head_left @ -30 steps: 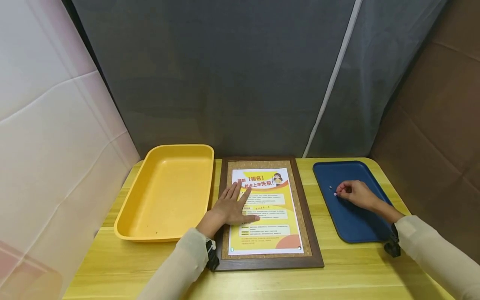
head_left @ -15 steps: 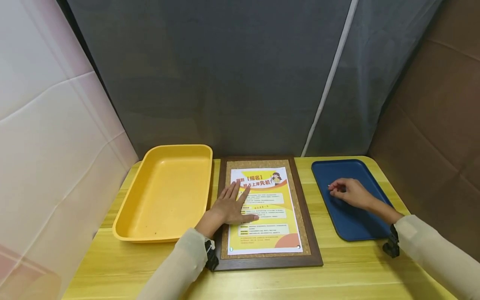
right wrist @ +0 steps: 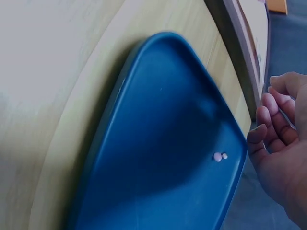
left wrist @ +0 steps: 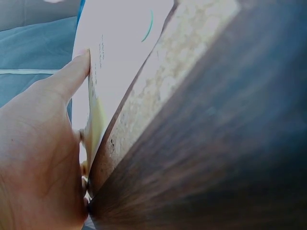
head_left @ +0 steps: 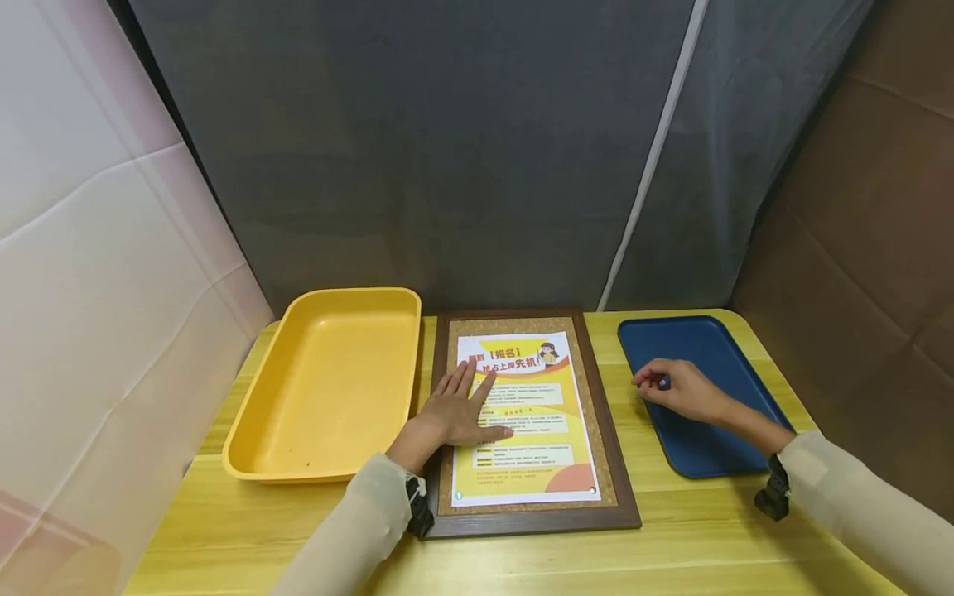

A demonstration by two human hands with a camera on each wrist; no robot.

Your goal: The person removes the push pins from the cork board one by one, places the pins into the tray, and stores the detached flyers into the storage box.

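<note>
On the wooden-framed corkboard (head_left: 537, 524), at the middle of the table (head_left: 537, 571), lies a printed yellow-and-white sheet (head_left: 532, 430). The sheet leaves a border of bare cork all round, and a small round spot shows at each of its lower corners.

The left hand (head_left: 456, 414) comes in across the left side of the corkboard and lies flat on the left part of the sheet, fingers spread and thumb stretched toward the sheet's middle. The left wrist view shows bare cork and dark frame beside it.

Right of the corkboard, well apart from the left hand, sits a blue tray (head_left: 715, 447). The right hand (head_left: 686, 391) is above the blue tray's side nearest the corkboard, thumb and forefinger drawn close at the tips, the other fingers bent; I cannot tell whether anything is between them. The right wrist view shows a pink bead-like piece (right wrist: 218, 157) and a smaller pale one (right wrist: 225, 155) side by side in that tray.

Left of the corkboard, just beside it, stands a deep yellow tray (head_left: 328, 381). Behind the corkboard rises a grey backdrop (head_left: 417, 165), crossed by a white strip (head_left: 659, 149).
</note>
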